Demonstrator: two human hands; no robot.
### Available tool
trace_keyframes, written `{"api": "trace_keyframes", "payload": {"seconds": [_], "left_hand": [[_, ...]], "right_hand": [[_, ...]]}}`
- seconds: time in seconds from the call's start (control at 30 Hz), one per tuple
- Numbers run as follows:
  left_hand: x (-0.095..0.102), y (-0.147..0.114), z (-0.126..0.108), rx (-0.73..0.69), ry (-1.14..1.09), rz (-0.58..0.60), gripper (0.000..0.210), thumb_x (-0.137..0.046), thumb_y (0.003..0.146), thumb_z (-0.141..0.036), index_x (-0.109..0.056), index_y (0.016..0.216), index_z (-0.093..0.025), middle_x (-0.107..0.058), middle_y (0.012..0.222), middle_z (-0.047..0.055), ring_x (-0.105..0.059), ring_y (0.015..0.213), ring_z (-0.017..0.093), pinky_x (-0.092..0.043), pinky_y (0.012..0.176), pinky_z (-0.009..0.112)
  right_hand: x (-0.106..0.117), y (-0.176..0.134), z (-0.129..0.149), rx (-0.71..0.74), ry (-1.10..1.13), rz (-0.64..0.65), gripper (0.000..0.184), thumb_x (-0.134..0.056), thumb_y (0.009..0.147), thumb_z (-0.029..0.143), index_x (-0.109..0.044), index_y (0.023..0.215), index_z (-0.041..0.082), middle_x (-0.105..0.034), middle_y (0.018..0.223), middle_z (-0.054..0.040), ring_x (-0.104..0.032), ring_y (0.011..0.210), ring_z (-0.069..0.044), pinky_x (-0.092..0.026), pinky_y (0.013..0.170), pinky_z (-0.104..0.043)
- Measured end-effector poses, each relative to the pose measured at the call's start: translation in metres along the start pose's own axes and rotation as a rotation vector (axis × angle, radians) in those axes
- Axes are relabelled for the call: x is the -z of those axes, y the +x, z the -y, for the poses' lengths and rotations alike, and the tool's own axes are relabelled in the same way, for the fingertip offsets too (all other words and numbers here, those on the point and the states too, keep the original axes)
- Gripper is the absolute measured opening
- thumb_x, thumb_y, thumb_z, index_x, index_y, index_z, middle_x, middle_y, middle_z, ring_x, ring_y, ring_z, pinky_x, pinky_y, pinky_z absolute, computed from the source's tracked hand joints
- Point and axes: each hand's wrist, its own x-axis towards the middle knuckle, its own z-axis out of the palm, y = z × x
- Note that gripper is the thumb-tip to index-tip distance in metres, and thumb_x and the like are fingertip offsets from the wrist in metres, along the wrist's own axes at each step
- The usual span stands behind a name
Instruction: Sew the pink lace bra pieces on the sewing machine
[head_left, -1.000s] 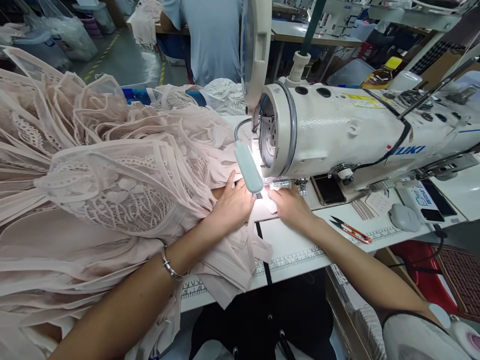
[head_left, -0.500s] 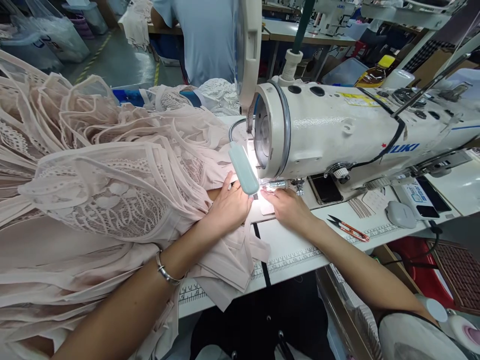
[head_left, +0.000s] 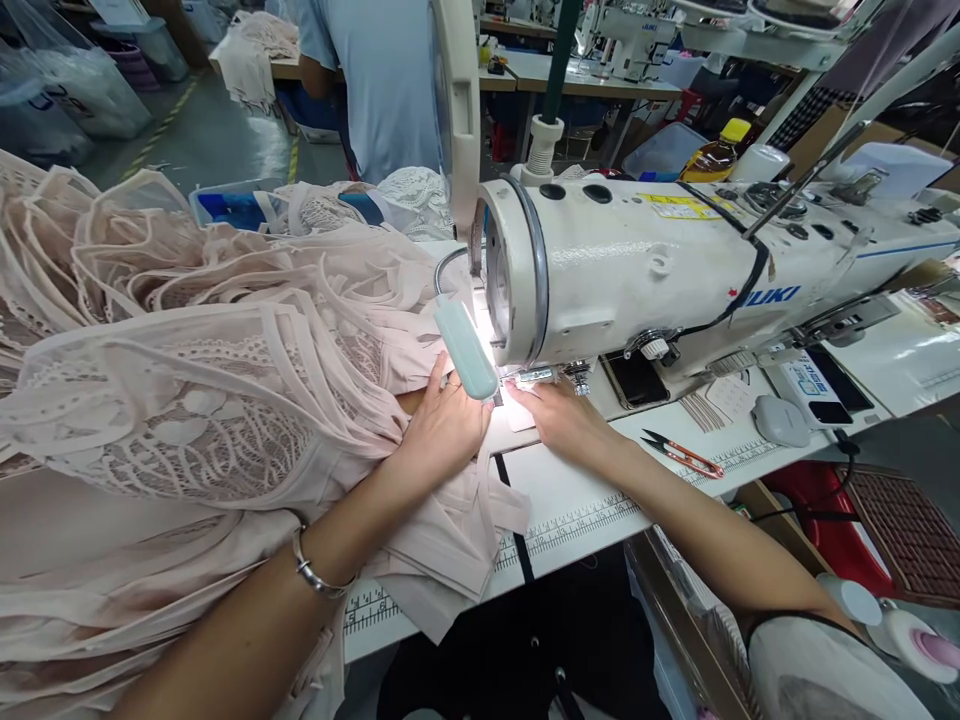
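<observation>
My left hand (head_left: 448,428) lies palm down on pale pink lace bras (head_left: 202,430), its fingers spread; the lamp hides some fingertips. This small green lamp (head_left: 466,348) shines beside the needle area of a white sewing machine (head_left: 600,270). My right hand (head_left: 566,418) is closed beside the presser area, forefinger and thumb close to the light. What its fingers hold, if anything, is hidden. The bras are heaped over the left of the table, and some straps and cloth hang past its front edge.
On the white table (head_left: 559,490), right of my right hand, lie orange thread snips (head_left: 682,453), a black phone (head_left: 635,380) and a grey-white case (head_left: 780,420). A ruler strip runs along the front edge. Behind, a person in a blue shirt (head_left: 382,90) sits.
The view has shifted a little, so the machine and table appear further left and slightly lower. Both hands keep nearly the same place beside the needle area.
</observation>
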Motion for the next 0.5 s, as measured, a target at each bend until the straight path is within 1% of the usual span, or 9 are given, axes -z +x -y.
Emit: {"api": "trace_keyframes", "payload": {"seconds": [0.1,0.23,0.33,0.43,0.5], "left_hand": [[0.000,-0.001,0.000,-0.012,0.005,-0.014,0.024,-0.050,0.096,-0.018,-0.058,0.118,-0.015,-0.070,0.117,0.015,-0.060,0.124,0.034,-0.050,0.102,0.053],[0.000,-0.001,-0.001,-0.008,0.003,-0.034,0.025,-0.051,0.095,-0.018,-0.059,0.118,-0.017,-0.071,0.116,0.014,-0.061,0.123,0.034,-0.050,0.103,0.053],[0.001,0.000,-0.002,0.001,0.027,-0.026,0.026,-0.052,0.095,-0.018,-0.061,0.119,-0.015,-0.072,0.115,0.015,-0.062,0.120,0.034,-0.051,0.101,0.052],[0.002,0.001,-0.003,0.015,0.077,-0.003,0.027,-0.052,0.095,-0.018,-0.062,0.119,-0.013,-0.071,0.113,0.016,-0.062,0.119,0.034,-0.053,0.097,0.049],[0.001,0.001,-0.003,0.017,0.105,-0.003,0.027,-0.052,0.095,-0.019,-0.062,0.119,-0.012,-0.071,0.112,0.016,-0.062,0.118,0.033,-0.054,0.095,0.048]], "right_hand": [[0.002,0.000,0.002,-0.022,0.010,0.029,0.059,-0.038,0.089,0.002,-0.060,0.140,0.020,-0.070,0.125,-0.0130,-0.065,0.100,-0.028,-0.049,0.070,-0.035],[0.005,0.001,0.004,-0.038,0.002,0.063,0.055,-0.038,0.091,0.005,-0.059,0.140,0.020,-0.073,0.114,-0.0123,-0.065,0.091,-0.027,-0.047,0.067,-0.035],[0.007,0.002,0.005,-0.049,0.003,0.089,0.055,-0.036,0.092,0.006,-0.058,0.140,0.021,-0.072,0.114,-0.0121,-0.066,0.090,-0.027,-0.048,0.073,-0.036],[0.011,0.003,0.005,-0.082,0.045,0.156,0.057,-0.033,0.094,0.007,-0.054,0.145,0.020,-0.070,0.120,-0.0139,-0.066,0.098,-0.030,-0.048,0.082,-0.040],[0.014,0.003,0.006,-0.106,0.078,0.200,0.057,-0.031,0.095,0.008,-0.051,0.148,0.021,-0.068,0.123,-0.0147,-0.065,0.101,-0.031,-0.048,0.085,-0.041]]}}
